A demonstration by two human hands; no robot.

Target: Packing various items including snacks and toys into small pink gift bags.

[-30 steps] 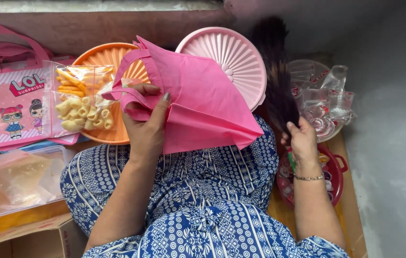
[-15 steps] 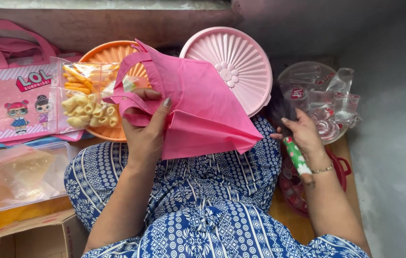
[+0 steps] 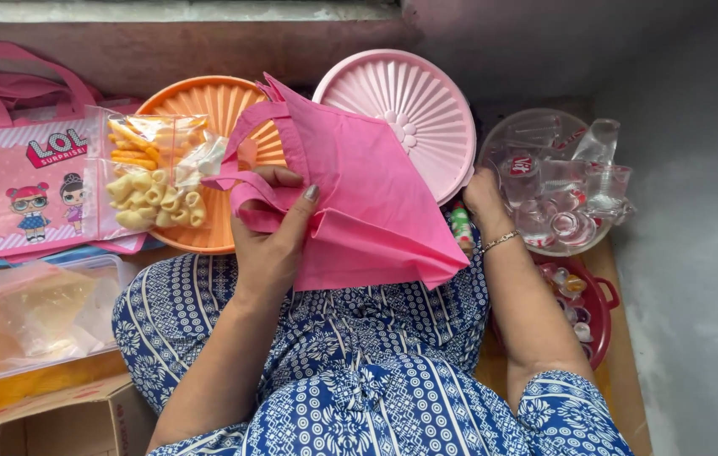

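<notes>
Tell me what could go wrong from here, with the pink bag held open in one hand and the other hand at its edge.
1. The left hand alone pinches the pink bag, which sags over the lap; its mouth may fold shut.
2. The right hand is half hidden behind the bag, so the small green-capped item beside it could miss the opening.
3. The snack packet on the orange lid lies close enough to be knocked.

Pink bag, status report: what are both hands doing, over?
Left hand grips pink bag by its handle. Right hand beside the bag's edge, small green tube at it. Nothing blocking.
</notes>
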